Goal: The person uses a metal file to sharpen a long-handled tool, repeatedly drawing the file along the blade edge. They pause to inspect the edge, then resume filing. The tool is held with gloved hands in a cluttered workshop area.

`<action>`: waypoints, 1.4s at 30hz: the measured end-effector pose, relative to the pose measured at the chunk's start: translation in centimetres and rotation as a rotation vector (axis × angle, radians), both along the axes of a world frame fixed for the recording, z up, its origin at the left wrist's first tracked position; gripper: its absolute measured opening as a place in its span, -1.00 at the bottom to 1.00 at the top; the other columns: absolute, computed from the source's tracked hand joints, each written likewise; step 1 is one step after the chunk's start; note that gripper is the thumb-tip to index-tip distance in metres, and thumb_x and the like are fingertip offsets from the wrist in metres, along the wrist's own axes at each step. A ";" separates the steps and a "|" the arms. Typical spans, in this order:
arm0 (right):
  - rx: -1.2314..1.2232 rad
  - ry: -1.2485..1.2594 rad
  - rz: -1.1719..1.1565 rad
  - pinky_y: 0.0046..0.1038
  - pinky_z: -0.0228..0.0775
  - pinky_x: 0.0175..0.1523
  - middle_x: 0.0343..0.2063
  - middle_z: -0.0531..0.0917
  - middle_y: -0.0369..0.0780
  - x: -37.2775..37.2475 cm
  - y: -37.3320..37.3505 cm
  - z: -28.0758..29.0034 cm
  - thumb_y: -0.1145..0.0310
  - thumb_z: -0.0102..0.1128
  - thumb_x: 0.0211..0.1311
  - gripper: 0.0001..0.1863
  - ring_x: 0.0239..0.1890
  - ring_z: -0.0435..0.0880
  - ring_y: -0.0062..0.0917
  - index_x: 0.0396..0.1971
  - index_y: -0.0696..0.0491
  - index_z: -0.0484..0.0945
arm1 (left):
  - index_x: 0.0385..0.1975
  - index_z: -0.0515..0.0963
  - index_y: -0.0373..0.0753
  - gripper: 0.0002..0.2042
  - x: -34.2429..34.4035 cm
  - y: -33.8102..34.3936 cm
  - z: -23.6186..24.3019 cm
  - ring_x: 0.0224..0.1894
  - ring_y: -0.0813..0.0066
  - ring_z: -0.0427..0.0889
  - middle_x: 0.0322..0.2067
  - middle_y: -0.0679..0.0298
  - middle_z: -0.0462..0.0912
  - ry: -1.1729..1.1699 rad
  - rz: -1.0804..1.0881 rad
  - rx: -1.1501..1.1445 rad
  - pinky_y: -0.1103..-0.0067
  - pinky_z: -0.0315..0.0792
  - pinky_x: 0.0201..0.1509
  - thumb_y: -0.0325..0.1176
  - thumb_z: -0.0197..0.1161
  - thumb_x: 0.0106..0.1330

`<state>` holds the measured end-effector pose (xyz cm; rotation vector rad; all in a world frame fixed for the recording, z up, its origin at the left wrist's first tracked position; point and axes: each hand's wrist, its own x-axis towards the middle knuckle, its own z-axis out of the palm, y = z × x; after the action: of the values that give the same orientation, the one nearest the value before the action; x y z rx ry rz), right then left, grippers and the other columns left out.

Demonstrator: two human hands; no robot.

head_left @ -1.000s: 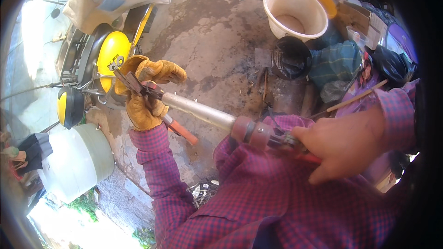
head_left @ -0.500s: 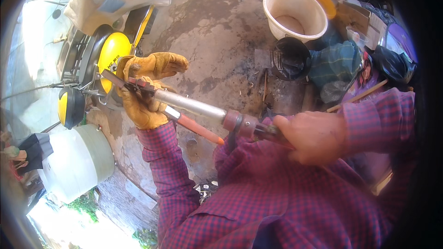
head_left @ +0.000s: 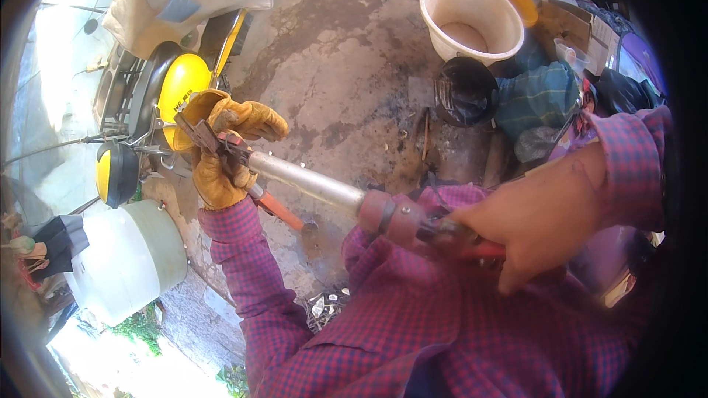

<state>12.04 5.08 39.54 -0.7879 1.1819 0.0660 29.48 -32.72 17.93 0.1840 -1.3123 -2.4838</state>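
Note:
A tan leather work glove covers my left hand, which is closed around the far end of a long tool with a silver metal tube. A dark red collar sits on the tube's near end. Against the same palm lies a second tool with an orange handle, its head hidden. Another tan glove, seemingly loose, rests at the top of my left hand, its cuff open. My bare right hand, a little blurred, is wrapped over the long tool's near end, where a red part shows.
A large cream tub stands far right, beside a black pan and a green plaid cloth. At left are a yellow-and-black machine and a white plastic drum. Small debris lies on the floor.
My right hand has shifted slightly right and turned over the near end, showing more red there. My left hand moved slightly left, and the orange handle swung lower and left.

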 end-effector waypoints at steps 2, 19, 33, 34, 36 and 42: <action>-0.011 0.025 -0.039 -0.19 0.56 0.05 -0.15 0.71 0.03 0.1 -0.2 0.2 0.19 0.46 0.17 -0.35 -0.05 0.74 -0.12 0.18 0.15 0.40 | 0.20 0.51 -0.18 -0.62 0.1 -0.2 -0.1 -0.66 0.45 0.51 -0.15 0.11 0.74 -0.016 0.037 0.048 0.55 0.22 -0.74 -0.12 0.25 0.53; 0.264 0.148 -0.161 -0.31 0.59 -0.26 -0.47 0.74 -0.15 2.7 2.1 -3.6 0.20 0.54 0.07 -0.63 -0.36 0.77 -0.41 -0.28 0.16 0.66 | 0.29 0.44 -0.28 -0.49 -1.8 1.1 -0.1 -0.65 0.48 0.42 -0.18 0.11 0.64 -0.008 0.008 -0.005 0.58 0.18 -0.71 -0.13 0.33 0.48; 0.071 0.221 -0.235 -0.19 0.64 -0.18 -0.41 0.76 0.01 4.9 2.0 -3.8 0.25 0.45 0.12 -0.65 -0.30 0.81 -0.16 -0.25 0.24 0.68 | 0.00 0.60 -0.26 -0.58 -2.2 1.3 -0.8 -0.70 0.54 0.35 -0.28 0.14 0.61 -0.047 0.063 0.006 0.58 0.15 -0.74 -0.01 0.36 0.44; 0.029 0.251 -0.256 -0.18 0.65 -0.20 -0.42 0.77 0.05 5.2 1.9 -3.5 0.26 0.42 0.13 -0.65 -0.31 0.82 -0.14 -0.28 0.28 0.70 | 0.00 0.60 -0.25 -0.58 -2.0 1.3 -0.9 -0.70 0.54 0.35 -0.29 0.16 0.60 -0.064 0.072 0.009 0.58 0.15 -0.74 0.00 0.36 0.43; 0.060 0.267 -0.267 -0.16 0.65 -0.16 -0.41 0.76 0.08 5.3 1.6 -3.1 0.22 0.42 0.13 -0.63 -0.28 0.82 -0.09 -0.30 0.29 0.70 | 0.00 0.60 -0.22 -0.58 -1.8 1.2 -1.1 -0.70 0.55 0.35 -0.30 0.19 0.58 -0.097 0.096 0.006 0.59 0.15 -0.74 0.01 0.37 0.42; 0.150 0.296 -0.272 -0.15 0.65 -0.10 -0.39 0.77 0.08 5.4 0.5 -2.6 0.17 0.43 0.12 -0.60 -0.23 0.81 -0.10 -0.32 0.27 0.71 | 0.02 0.60 -0.16 -0.60 -1.2 1.0 -1.4 -0.70 0.57 0.34 -0.31 0.24 0.57 -0.166 0.038 0.043 0.60 0.12 -0.73 0.01 0.36 0.43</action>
<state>17.44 5.53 36.92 -0.4900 1.5371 0.0461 28.27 -31.71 16.50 0.4301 -1.3064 -2.5115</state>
